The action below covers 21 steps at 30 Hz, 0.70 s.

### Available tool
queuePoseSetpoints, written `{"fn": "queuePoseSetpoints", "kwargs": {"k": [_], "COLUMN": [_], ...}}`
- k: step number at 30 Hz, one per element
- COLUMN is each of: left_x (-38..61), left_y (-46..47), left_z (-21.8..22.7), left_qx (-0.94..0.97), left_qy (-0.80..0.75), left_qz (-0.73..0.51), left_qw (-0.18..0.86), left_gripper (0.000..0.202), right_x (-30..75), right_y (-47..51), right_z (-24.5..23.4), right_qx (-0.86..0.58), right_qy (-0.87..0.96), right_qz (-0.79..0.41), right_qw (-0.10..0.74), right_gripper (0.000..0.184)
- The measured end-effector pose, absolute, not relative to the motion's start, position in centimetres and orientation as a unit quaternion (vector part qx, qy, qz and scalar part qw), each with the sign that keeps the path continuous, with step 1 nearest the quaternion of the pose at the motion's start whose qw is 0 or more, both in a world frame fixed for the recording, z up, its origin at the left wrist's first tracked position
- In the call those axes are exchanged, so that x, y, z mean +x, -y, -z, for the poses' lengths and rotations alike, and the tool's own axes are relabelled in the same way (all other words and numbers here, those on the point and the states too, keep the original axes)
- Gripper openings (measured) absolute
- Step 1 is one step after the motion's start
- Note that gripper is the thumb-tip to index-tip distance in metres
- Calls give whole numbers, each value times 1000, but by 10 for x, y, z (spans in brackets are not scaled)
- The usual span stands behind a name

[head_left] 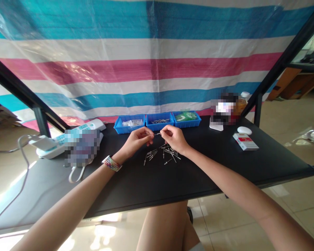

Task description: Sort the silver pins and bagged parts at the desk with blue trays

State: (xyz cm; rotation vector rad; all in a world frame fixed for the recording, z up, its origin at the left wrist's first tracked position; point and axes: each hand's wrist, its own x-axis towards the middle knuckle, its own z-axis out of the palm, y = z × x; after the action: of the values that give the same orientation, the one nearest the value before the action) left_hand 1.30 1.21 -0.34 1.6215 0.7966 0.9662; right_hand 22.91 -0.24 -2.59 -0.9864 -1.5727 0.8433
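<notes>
My left hand and my right hand are close together above the table, fingertips pinched. Between them a thin metal blind rivet lies nearly level, one end in each pinch; its ends are covered by the fingers. Below my right hand, a loose pile of blind rivets points in many directions. A smaller group of rivets lies to its left, below my left hand. Just beyond the hands, a blue bin holds more thin metal pieces, apparently rivets.
Flanking the middle bin are a blue bin with clear bags and one with green packets. A white power strip with cables sits left. At right are a small box, a white rounded object and a bottle. Striped sheeting hangs behind.
</notes>
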Motion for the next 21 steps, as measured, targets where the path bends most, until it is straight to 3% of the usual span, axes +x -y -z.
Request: {"fn": "queuePoseSetpoints", "kwargs": {"k": [15, 21], "left_x": [12, 12], "left_y": [-14, -12], "left_z": [5, 6], "left_qx": [719, 731], "left_qy": [-388, -383], "left_qz": [-392, -383], "left_qw": [423, 415], "left_gripper": [51, 54], "right_x": [222, 222], "right_y": [12, 9], "right_z": [21, 23], "right_qx": [-365, -364], "right_qy": [628, 615], "right_qz": [-439, -454], "right_qw": [529, 532], "right_gripper": [21, 29]}}
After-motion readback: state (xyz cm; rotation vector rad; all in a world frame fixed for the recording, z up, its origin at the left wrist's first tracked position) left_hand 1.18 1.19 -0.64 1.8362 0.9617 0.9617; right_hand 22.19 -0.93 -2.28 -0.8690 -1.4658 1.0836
